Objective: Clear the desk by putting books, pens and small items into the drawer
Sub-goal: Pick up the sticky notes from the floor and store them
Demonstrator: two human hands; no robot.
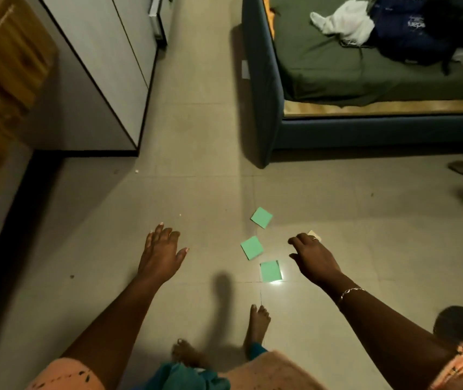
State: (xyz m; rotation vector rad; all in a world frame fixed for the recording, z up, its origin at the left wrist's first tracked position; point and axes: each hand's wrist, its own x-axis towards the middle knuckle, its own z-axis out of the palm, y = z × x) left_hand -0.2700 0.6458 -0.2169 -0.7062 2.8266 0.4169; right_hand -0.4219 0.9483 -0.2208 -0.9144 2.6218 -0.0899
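Observation:
Three green sticky notes lie on the tiled floor: one farthest from me (261, 217), one in the middle (251, 247) and one nearest my feet (270, 271). My left hand (160, 253) hovers open, fingers spread, to the left of the notes and holds nothing. My right hand (313, 256) reaches down just right of the notes, fingers curled downward; a pale yellowish slip (315, 235) shows past its fingertips. Whether the hand touches that slip cannot be told. The desk and drawer are not recognisable here.
A grey cabinet (98, 80) stands at the left with a wooden surface (2, 66) beside it. A bed with a green sheet (365, 74) carrying a white cloth and a dark bag fills the upper right. My bare feet (258, 325) stand below the notes.

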